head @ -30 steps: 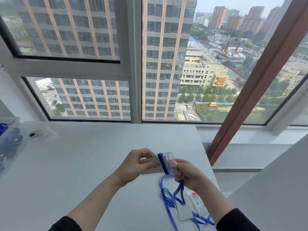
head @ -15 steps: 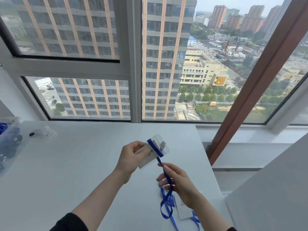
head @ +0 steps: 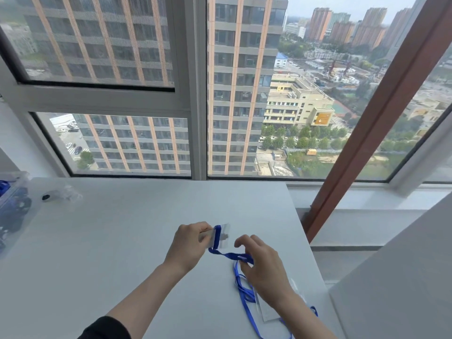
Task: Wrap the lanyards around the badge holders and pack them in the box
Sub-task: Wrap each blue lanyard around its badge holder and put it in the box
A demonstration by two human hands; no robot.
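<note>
My left hand (head: 188,244) pinches a clear badge holder (head: 223,237) just above the white table (head: 110,241). A blue lanyard (head: 228,255) is looped round the holder and runs right into my right hand (head: 263,264), which pinches the strap. The loose rest of the strap trails down the table under my right wrist. A second clear badge holder (head: 267,311) lies flat near the table's front right, partly hidden by my right forearm. The clear plastic box (head: 12,206) with dark blue contents stands at the far left edge.
A small clear wrapper with a black piece (head: 57,195) lies at the table's back left. The table's right edge (head: 308,241) runs close to my right hand. A grey-white panel (head: 403,277) rises at the right. Windows stand behind the table.
My left hand lowered the holder and turned it flatter. My right hand drew the strap out to the right, below the holder, laying it across the holder's underside.
</note>
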